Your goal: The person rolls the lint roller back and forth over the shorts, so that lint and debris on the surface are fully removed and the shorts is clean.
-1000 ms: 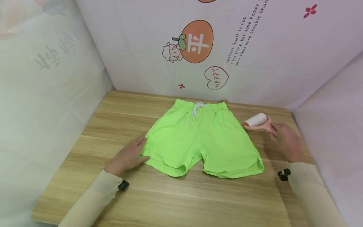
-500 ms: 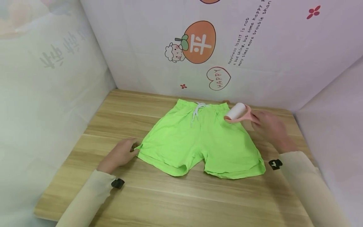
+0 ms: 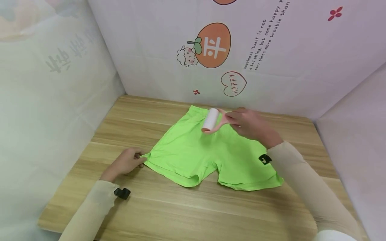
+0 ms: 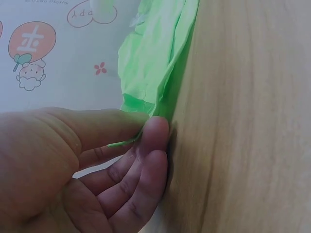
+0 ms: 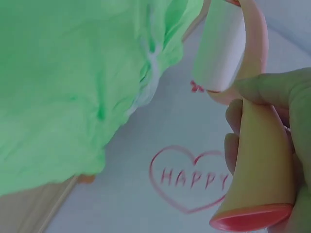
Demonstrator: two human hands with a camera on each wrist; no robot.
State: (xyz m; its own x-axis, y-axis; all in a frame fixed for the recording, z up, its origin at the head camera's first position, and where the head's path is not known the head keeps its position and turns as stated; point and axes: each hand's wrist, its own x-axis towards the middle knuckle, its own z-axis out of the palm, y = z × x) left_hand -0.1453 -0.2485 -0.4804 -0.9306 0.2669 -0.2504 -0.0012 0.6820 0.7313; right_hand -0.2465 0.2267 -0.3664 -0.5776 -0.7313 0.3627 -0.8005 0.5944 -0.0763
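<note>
Bright green shorts (image 3: 181, 147) lie spread on the wooden table, waistband toward the back wall. At their left leg hem, my left hand (image 3: 126, 162) pinches the corner of the cloth between thumb and fingers; the left wrist view shows the green edge (image 4: 146, 104) caught there. My right hand (image 3: 251, 124) grips the pink handle of a lint roller (image 3: 211, 118) with a white roll. In the head view the roller appears over the upper middle of the shorts, covering part of the waistband. The right wrist view shows the roll (image 5: 221, 46) apart from the cloth.
The wooden table (image 3: 181, 214) meets a white printed wall (image 3: 150, 60) just behind the waistband. More white walls stand at the left (image 3: 60, 110) and right (image 3: 352, 110). A white drawstring (image 5: 151, 73) hangs at the waistband.
My right hand has carried the lint roller leftward, from beside the shorts to over their upper middle. My left hand has gone from resting flat on the left leg to pinching its hem corner.
</note>
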